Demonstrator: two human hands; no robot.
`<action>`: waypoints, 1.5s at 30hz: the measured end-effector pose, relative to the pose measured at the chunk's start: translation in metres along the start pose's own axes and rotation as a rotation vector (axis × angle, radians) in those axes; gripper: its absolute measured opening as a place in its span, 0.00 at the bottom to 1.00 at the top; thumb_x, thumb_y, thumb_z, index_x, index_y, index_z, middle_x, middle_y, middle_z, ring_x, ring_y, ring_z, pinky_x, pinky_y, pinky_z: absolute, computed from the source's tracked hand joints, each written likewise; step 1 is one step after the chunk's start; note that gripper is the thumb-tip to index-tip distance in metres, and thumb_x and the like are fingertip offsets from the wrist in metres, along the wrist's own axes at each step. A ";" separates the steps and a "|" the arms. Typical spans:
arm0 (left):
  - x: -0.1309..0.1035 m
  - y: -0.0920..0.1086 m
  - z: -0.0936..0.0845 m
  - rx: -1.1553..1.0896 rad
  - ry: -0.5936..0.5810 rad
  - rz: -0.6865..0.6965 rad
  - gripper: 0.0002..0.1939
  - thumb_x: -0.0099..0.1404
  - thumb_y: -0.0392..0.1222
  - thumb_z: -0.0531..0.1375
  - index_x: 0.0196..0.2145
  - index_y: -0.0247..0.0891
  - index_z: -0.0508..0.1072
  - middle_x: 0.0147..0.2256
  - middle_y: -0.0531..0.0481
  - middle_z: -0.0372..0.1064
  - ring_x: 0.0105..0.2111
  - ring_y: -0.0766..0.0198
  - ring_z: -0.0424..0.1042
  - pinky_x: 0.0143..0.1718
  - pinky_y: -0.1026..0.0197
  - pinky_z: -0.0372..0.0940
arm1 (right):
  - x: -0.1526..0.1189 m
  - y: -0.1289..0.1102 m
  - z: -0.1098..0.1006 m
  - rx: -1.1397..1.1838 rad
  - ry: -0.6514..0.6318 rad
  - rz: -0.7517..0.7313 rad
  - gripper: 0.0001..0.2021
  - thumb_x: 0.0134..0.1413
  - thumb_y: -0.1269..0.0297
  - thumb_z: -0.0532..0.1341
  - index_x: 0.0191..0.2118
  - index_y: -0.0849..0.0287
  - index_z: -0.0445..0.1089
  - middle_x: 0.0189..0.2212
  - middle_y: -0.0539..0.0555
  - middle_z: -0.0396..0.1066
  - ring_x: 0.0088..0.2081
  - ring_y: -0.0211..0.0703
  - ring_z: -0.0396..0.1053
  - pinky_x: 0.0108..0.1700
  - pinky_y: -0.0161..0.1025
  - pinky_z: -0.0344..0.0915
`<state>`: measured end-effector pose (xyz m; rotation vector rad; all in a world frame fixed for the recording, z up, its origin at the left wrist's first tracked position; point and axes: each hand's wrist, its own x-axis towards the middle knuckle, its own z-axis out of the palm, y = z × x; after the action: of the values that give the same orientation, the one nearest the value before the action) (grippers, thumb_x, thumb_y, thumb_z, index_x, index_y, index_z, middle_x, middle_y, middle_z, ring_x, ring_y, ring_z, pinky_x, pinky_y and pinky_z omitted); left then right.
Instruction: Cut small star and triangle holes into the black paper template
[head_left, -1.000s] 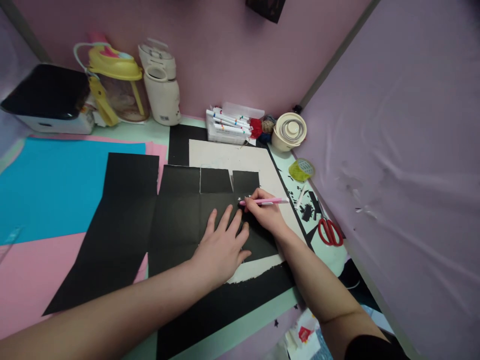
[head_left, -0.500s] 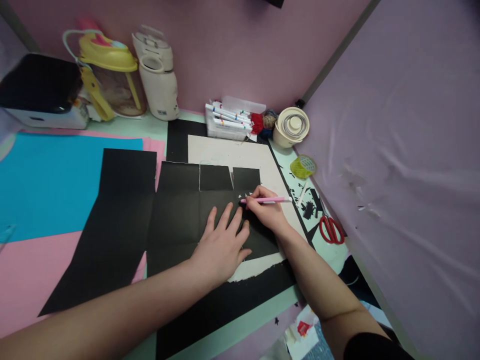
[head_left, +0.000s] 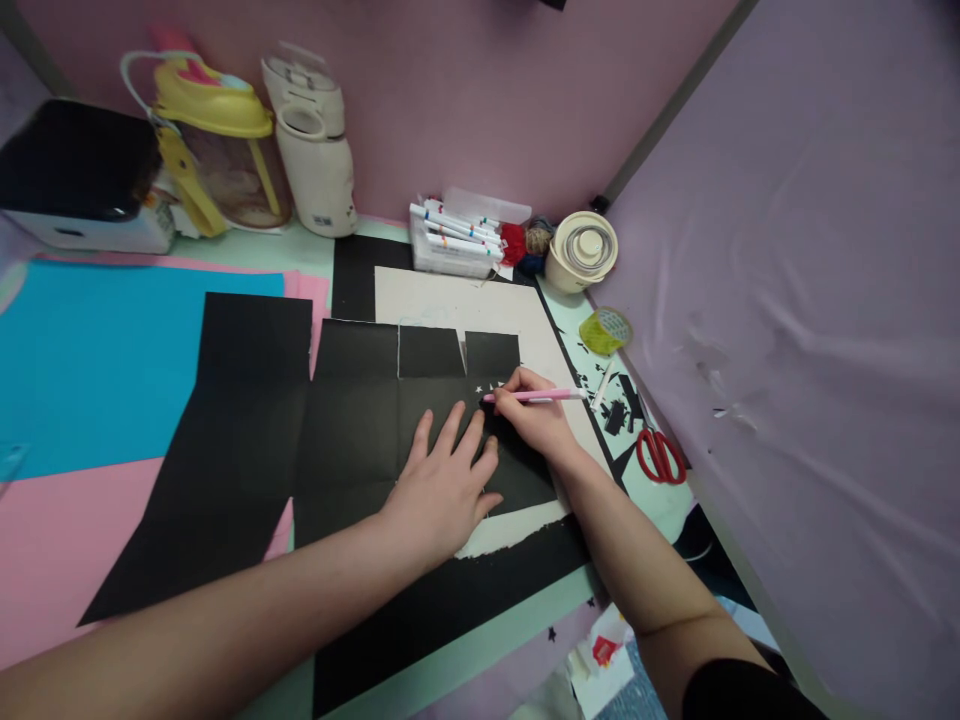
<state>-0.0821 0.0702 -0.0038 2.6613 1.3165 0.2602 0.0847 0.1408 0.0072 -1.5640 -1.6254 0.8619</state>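
Note:
In my right hand [head_left: 534, 412] is a slim pink pen-shaped craft knife [head_left: 544, 396], pinched between closed fingers and leaning to the right. Its dark tip meets a creased sheet of black card [head_left: 349, 430] with slits along its far edge. Close to the tip, a row of tiny star-shaped cutouts [head_left: 480, 389] shows white; my fingers partly hide it. My left hand [head_left: 442, 485] lies flat with spread fingers on the same card, just left of the knife. A pale board [head_left: 450, 290] lies beneath the card.
Red-handled scissors [head_left: 660, 456], black scraps [head_left: 616, 415] and a yellow tape roll [head_left: 604, 330] lie at the right. Behind are a box of markers [head_left: 454, 262], a cream lidded pot [head_left: 581, 255], a white bottle [head_left: 319, 170] and a yellow-lidded jug [head_left: 225, 150]. Blue paper [head_left: 112, 370] lies left.
The view has tilted very slightly, so everything sits a little higher. The knife stays at nearly the same spot beside the stars, and my left hand still rests flat on the card.

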 end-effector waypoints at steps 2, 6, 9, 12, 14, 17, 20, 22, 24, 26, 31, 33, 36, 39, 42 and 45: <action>0.000 0.000 0.000 0.000 -0.003 0.000 0.29 0.68 0.58 0.54 0.60 0.38 0.65 0.66 0.37 0.50 0.67 0.40 0.43 0.63 0.33 0.40 | 0.000 0.000 0.000 -0.002 -0.002 0.001 0.10 0.49 0.61 0.62 0.23 0.56 0.62 0.20 0.47 0.67 0.25 0.38 0.62 0.28 0.36 0.58; 0.000 0.000 -0.001 -0.005 -0.006 -0.001 0.29 0.69 0.58 0.53 0.61 0.38 0.65 0.66 0.37 0.50 0.67 0.40 0.43 0.63 0.33 0.40 | 0.000 -0.001 -0.001 -0.001 -0.007 0.006 0.11 0.49 0.61 0.62 0.22 0.56 0.61 0.20 0.47 0.66 0.24 0.38 0.62 0.28 0.36 0.57; 0.000 -0.001 -0.001 -0.008 -0.005 -0.002 0.29 0.69 0.58 0.53 0.61 0.38 0.65 0.66 0.37 0.50 0.67 0.40 0.42 0.63 0.33 0.39 | 0.000 -0.002 -0.001 -0.011 -0.003 0.010 0.11 0.49 0.61 0.62 0.22 0.55 0.61 0.19 0.46 0.66 0.24 0.38 0.61 0.27 0.36 0.56; 0.001 -0.001 0.000 -0.010 -0.003 -0.003 0.29 0.69 0.58 0.53 0.61 0.38 0.65 0.66 0.37 0.50 0.67 0.40 0.42 0.63 0.33 0.39 | 0.001 -0.002 -0.002 -0.016 0.000 0.020 0.12 0.49 0.61 0.62 0.21 0.55 0.60 0.19 0.46 0.65 0.24 0.38 0.61 0.27 0.36 0.56; 0.000 -0.001 0.000 -0.009 -0.003 -0.003 0.29 0.69 0.58 0.53 0.61 0.39 0.65 0.66 0.37 0.50 0.67 0.40 0.43 0.63 0.33 0.39 | 0.001 -0.002 -0.002 -0.015 0.002 0.024 0.11 0.49 0.61 0.61 0.21 0.55 0.60 0.18 0.46 0.65 0.24 0.38 0.61 0.28 0.36 0.56; 0.000 -0.001 0.000 -0.008 -0.002 0.001 0.29 0.69 0.58 0.53 0.60 0.38 0.65 0.66 0.37 0.50 0.67 0.40 0.43 0.63 0.33 0.40 | 0.001 -0.001 -0.002 -0.014 0.009 0.020 0.11 0.48 0.61 0.61 0.21 0.55 0.59 0.18 0.46 0.65 0.23 0.38 0.61 0.27 0.36 0.56; -0.001 0.000 0.000 -0.009 0.002 0.002 0.29 0.69 0.58 0.53 0.61 0.38 0.65 0.66 0.37 0.50 0.67 0.40 0.43 0.63 0.33 0.40 | 0.001 -0.002 -0.002 -0.010 0.012 0.015 0.11 0.48 0.62 0.61 0.21 0.55 0.59 0.18 0.46 0.64 0.23 0.38 0.60 0.27 0.36 0.56; -0.001 0.000 0.000 -0.010 -0.001 0.001 0.29 0.69 0.58 0.53 0.61 0.38 0.65 0.66 0.37 0.50 0.67 0.40 0.43 0.63 0.33 0.40 | 0.001 -0.002 -0.002 -0.013 0.015 0.014 0.11 0.48 0.62 0.61 0.21 0.55 0.59 0.18 0.46 0.65 0.23 0.38 0.60 0.27 0.36 0.56; 0.000 -0.001 0.000 -0.009 -0.005 0.000 0.29 0.69 0.58 0.53 0.61 0.38 0.65 0.66 0.37 0.50 0.67 0.40 0.43 0.63 0.33 0.40 | 0.001 -0.002 -0.002 -0.007 0.021 0.013 0.11 0.48 0.62 0.61 0.21 0.55 0.60 0.18 0.46 0.65 0.23 0.38 0.61 0.28 0.36 0.57; 0.000 -0.001 0.000 -0.007 -0.008 -0.002 0.29 0.69 0.58 0.53 0.61 0.39 0.65 0.66 0.38 0.50 0.67 0.40 0.43 0.63 0.33 0.40 | 0.000 -0.001 -0.003 0.023 0.022 0.008 0.11 0.50 0.62 0.61 0.21 0.55 0.61 0.19 0.47 0.67 0.24 0.38 0.63 0.29 0.36 0.59; 0.000 0.000 0.000 -0.006 -0.004 0.001 0.29 0.69 0.58 0.53 0.61 0.39 0.65 0.66 0.38 0.50 0.67 0.40 0.43 0.63 0.33 0.40 | 0.000 -0.001 -0.003 0.068 -0.017 0.015 0.11 0.53 0.60 0.61 0.23 0.55 0.62 0.21 0.48 0.71 0.27 0.40 0.68 0.33 0.37 0.62; 0.000 0.000 0.000 -0.007 -0.005 -0.001 0.29 0.69 0.58 0.53 0.61 0.39 0.65 0.66 0.37 0.49 0.67 0.40 0.43 0.63 0.33 0.40 | -0.001 -0.002 -0.002 0.055 -0.027 0.018 0.11 0.52 0.60 0.62 0.23 0.55 0.62 0.21 0.48 0.71 0.28 0.41 0.69 0.33 0.37 0.62; 0.000 0.000 -0.001 -0.007 -0.008 -0.004 0.29 0.68 0.58 0.54 0.61 0.39 0.65 0.66 0.37 0.49 0.67 0.40 0.43 0.63 0.33 0.40 | -0.001 -0.004 -0.001 0.049 -0.032 0.005 0.11 0.53 0.61 0.61 0.23 0.55 0.62 0.22 0.48 0.71 0.28 0.41 0.69 0.33 0.37 0.62; 0.001 0.000 -0.001 -0.009 -0.008 -0.001 0.29 0.68 0.58 0.54 0.60 0.38 0.66 0.66 0.37 0.49 0.67 0.40 0.43 0.63 0.33 0.40 | -0.001 -0.005 0.000 0.045 -0.039 0.003 0.11 0.53 0.61 0.61 0.23 0.55 0.62 0.22 0.48 0.71 0.28 0.41 0.69 0.33 0.37 0.62; 0.000 0.000 -0.001 -0.010 -0.007 -0.001 0.29 0.68 0.57 0.54 0.60 0.38 0.66 0.66 0.37 0.49 0.67 0.39 0.43 0.63 0.33 0.40 | -0.002 -0.005 0.000 0.040 -0.041 0.013 0.11 0.53 0.60 0.61 0.23 0.56 0.62 0.22 0.48 0.71 0.28 0.41 0.69 0.33 0.37 0.62; 0.001 0.000 -0.001 -0.011 -0.006 0.001 0.29 0.69 0.58 0.54 0.61 0.38 0.65 0.66 0.37 0.50 0.67 0.39 0.43 0.63 0.33 0.40 | -0.002 -0.005 0.000 0.051 -0.042 0.004 0.11 0.53 0.60 0.62 0.23 0.56 0.63 0.22 0.48 0.71 0.28 0.41 0.69 0.32 0.37 0.62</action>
<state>-0.0818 0.0706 -0.0028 2.6519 1.3077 0.2593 0.0820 0.1391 0.0110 -1.5242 -1.6173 0.9372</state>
